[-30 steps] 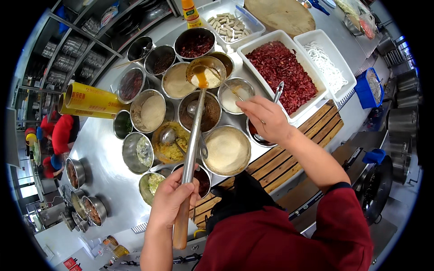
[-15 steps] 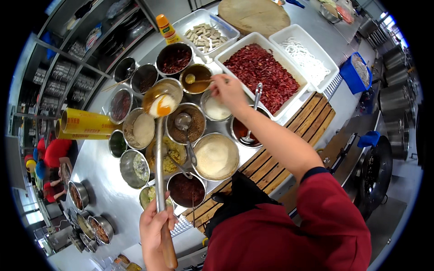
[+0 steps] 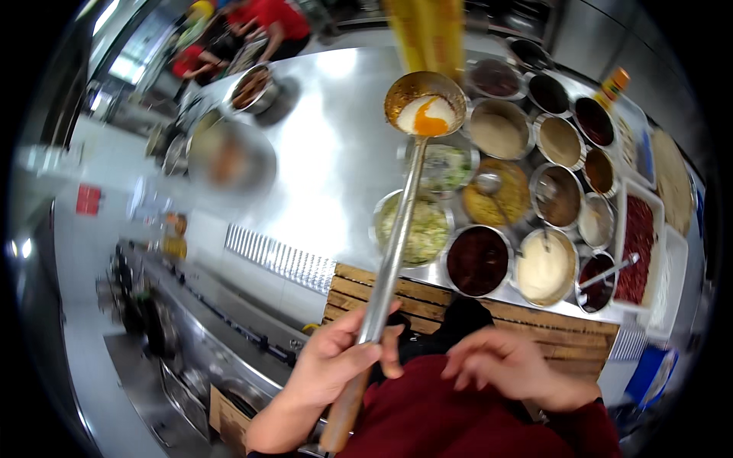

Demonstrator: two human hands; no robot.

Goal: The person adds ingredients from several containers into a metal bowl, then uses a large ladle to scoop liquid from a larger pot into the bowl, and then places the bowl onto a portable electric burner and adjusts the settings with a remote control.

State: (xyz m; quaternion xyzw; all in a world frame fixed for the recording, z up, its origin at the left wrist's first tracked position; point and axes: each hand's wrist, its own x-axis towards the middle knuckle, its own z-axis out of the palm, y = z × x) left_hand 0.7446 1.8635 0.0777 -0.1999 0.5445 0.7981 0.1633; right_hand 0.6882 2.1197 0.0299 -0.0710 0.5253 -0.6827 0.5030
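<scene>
A long-handled ladle (image 3: 402, 210) is gripped in my left hand (image 3: 328, 362), thumb lying along the lower handle. White powder and an orange-yellow streak of sauce (image 3: 427, 118) lie in its bowl, which hangs over the far-left pots of the group. In front of my dark red shirt, my right hand (image 3: 508, 370) is raised with loosely bent fingers and holds nothing. Nearest to it on the table are a pot of dark red sauce (image 3: 479, 261) and a pot of cream-coloured powder (image 3: 544, 267). Chopped pale green vegetable (image 3: 416, 229) fills a bowl under the ladle handle.
A white tub of red chopped pieces (image 3: 635, 248) stands at the right, beside a dark pot with a spoon (image 3: 597, 281). A slatted wooden board (image 3: 573, 340) runs along the near edge. Farther off are a steel bowl (image 3: 256, 90), yellow rolls (image 3: 427, 38) and people in red.
The view has swung left. My right hand has let go of the small wooden-handled spoon in the brown-liquid pot and come back to my body. My left hand still holds the ladle.
</scene>
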